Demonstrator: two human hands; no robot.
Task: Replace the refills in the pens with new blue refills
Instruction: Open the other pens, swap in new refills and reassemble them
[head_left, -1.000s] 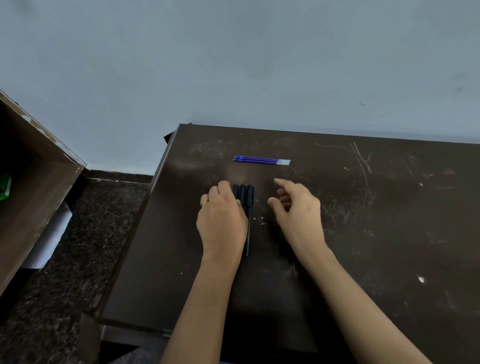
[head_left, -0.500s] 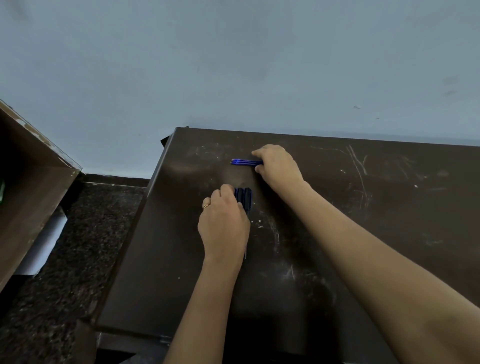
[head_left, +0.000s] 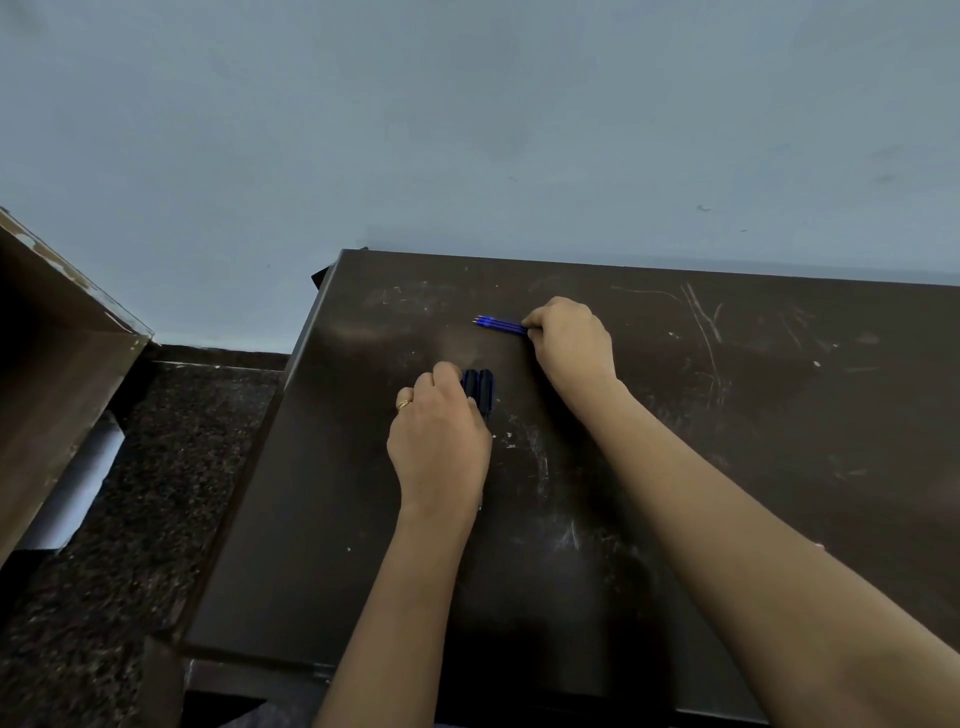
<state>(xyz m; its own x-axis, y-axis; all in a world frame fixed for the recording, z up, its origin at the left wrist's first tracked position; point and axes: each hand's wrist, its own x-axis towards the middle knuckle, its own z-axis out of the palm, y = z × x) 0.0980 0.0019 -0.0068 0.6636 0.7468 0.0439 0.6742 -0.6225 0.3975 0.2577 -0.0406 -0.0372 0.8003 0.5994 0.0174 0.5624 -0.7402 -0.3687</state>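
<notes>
On the scratched dark brown tabletop (head_left: 675, 467), the right hand (head_left: 571, 340) curls around one end of the thin blue refills (head_left: 500, 325), near the far edge. Closer in, the left hand (head_left: 441, 447), wearing a gold ring (head_left: 404, 404), covers and pinches the dark blue pens (head_left: 480, 387) lying side by side.

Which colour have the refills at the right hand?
Blue, with pale metal tips; the refills show best in the head view.

The left hand (head_left: 439, 447) covers most of the pens (head_left: 480, 387). The right hand (head_left: 571, 340) hides the refills' (head_left: 500, 324) far ends. The table (head_left: 779, 415) runs off the right edge.
</notes>
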